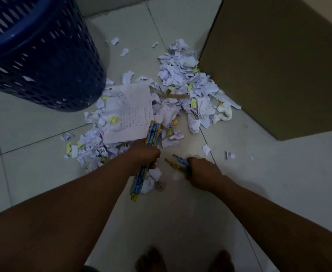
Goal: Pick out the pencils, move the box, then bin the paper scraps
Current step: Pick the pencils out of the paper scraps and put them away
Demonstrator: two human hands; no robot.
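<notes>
My left hand grips a bundle of blue-and-yellow pencils that stick out above and below the fist. Just right of it, my right hand holds a couple more pencils low over the floor tiles. Torn white and yellow paper scraps lie in a heap beyond both hands, with a larger written sheet on top of the pile. The brown cardboard box stands at the right, touching the heap.
A dark blue perforated plastic bin stands at the upper left beside the scraps. A thin cardboard strip lies in the pile. My bare feet show at the bottom edge. Pale floor tiles spread to the right.
</notes>
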